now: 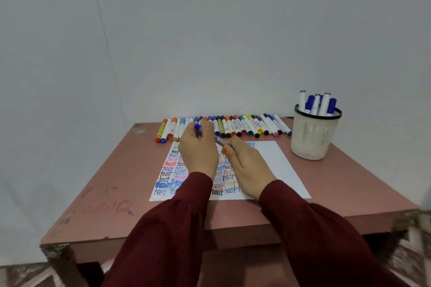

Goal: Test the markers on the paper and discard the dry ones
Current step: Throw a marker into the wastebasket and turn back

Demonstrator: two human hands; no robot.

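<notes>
A white paper lies on the pink table, its left part filled with the word "test" in many colours. My left hand hovers over the paper's upper left and holds a blue cap in its fingertips. My right hand is over the middle of the paper and grips a marker whose grey end points up-left toward my left hand. A row of several markers lies side by side along the table's far edge.
A cream mesh cup with a black rim stands at the table's right rear, holding several upright markers. The wall rises right behind the table. Dark red sleeves cover both forearms. Patterned floor shows below the table's front edge.
</notes>
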